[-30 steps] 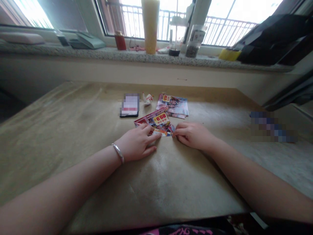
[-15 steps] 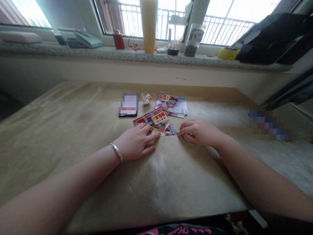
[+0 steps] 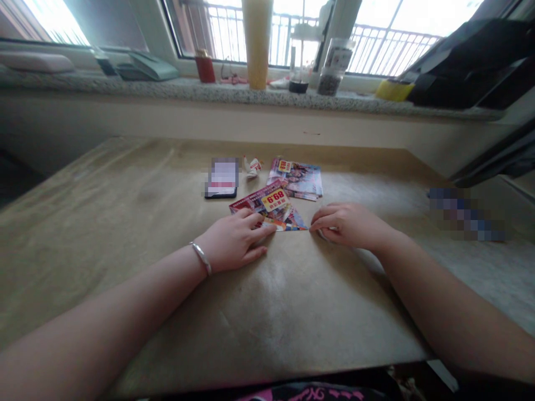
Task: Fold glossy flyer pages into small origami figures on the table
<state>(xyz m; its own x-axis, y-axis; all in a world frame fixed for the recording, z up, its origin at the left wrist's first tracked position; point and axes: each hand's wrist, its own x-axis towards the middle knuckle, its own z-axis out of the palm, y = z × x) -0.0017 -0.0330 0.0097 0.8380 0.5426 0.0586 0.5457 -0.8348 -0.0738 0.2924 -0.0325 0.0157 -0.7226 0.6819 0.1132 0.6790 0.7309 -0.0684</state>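
Observation:
A colourful printed flyer [image 3: 288, 214] with a yellow price label lies on the table, its near edge forming a straight line and its right end tapering to a point. My left hand [image 3: 236, 239] rests flat across its left part, fingers spread, hiding that corner. At the pointed right corner, my right hand [image 3: 345, 223] has its fingers curled together and the fingertips on the paper. Behind the flyer is a small stack of similar flyers [image 3: 307, 181], which its far edge partly overlaps.
A phone [image 3: 223, 178] with a blurred screen and a crumpled wrapper [image 3: 252, 167] lie behind the flyer. A blurred, long item [image 3: 468, 214] is at the right. Along the granite windowsill [image 3: 159, 89] stand a red bottle [image 3: 204, 67], a tall yellow tumbler [image 3: 257, 50] and a clear container [image 3: 334, 67].
The view has shifted slightly. My right fingertips have moved a little to the right at the flyer's corner; my left hand stays flat on the paper.

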